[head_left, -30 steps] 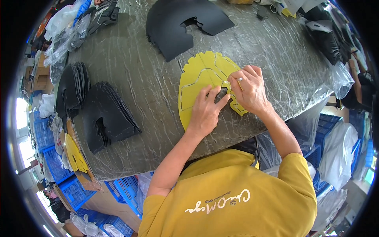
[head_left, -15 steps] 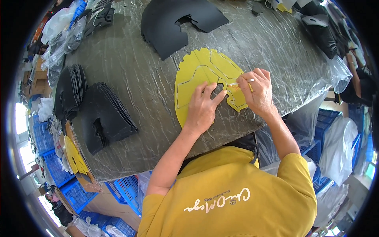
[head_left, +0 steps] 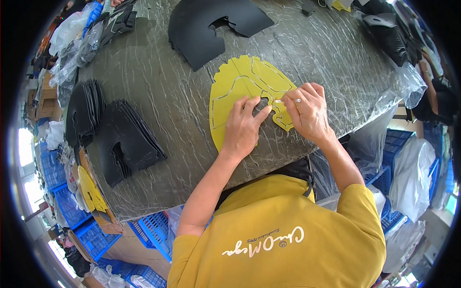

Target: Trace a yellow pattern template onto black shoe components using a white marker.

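A yellow template (head_left: 225, 103) with notched edges and slots cut along curved lines lies flat on the table, over a dark piece that shows through its openings. My left hand (head_left: 241, 127) rests on the template's lower middle, fingers spread beside the central cut-out. In my right hand (head_left: 309, 113) is a slim white pen (head_left: 278, 101), pinched between thumb and fingers. Its tip meets the template just right of the cut-out, by a slot. Part of the pen is hidden by my fingers.
A black curved sheet (head_left: 211, 33) lies beyond the template. Two stacks of black cut pieces, one (head_left: 127, 139) nearer, sit at the left. Crumpled clear plastic (head_left: 410, 89) hangs at the table's right edge. Blue crates (head_left: 156, 233) stand below the table (head_left: 182, 158).
My right hand with the pen has shifted slightly left, and the pen stands more upright. The left hand stays pressed on the template. The whole view has moved a little.
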### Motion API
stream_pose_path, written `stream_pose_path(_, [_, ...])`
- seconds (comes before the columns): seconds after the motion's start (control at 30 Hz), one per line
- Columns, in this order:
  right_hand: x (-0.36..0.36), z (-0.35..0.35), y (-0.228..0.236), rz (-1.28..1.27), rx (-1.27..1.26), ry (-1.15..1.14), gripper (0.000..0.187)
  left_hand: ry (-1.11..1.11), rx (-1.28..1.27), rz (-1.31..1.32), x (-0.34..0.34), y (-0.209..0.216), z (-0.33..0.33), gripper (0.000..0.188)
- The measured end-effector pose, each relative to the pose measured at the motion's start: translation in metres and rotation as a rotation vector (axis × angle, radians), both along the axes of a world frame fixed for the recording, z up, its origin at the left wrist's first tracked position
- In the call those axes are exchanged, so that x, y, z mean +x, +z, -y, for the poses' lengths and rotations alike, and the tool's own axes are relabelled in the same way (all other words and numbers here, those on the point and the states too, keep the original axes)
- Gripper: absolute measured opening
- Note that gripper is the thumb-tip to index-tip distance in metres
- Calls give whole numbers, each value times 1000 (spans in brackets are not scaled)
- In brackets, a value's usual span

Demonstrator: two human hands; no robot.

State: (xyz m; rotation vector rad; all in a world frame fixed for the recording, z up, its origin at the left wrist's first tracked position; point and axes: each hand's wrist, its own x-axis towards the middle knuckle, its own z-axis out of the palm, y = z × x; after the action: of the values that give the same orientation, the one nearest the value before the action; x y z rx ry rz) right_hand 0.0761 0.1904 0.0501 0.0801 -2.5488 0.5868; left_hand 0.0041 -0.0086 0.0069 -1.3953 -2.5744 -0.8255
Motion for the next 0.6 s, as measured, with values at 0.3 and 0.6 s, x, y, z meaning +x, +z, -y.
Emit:
stream_pose_path(0.3, [8, 2, 2, 4, -36, 30, 4, 4, -7, -8, 0, -1, 0, 54])
stream_pose_path(0.6, [15, 2, 2, 5, -35, -12, 4, 0, -14, -18, 0, -1, 0, 57])
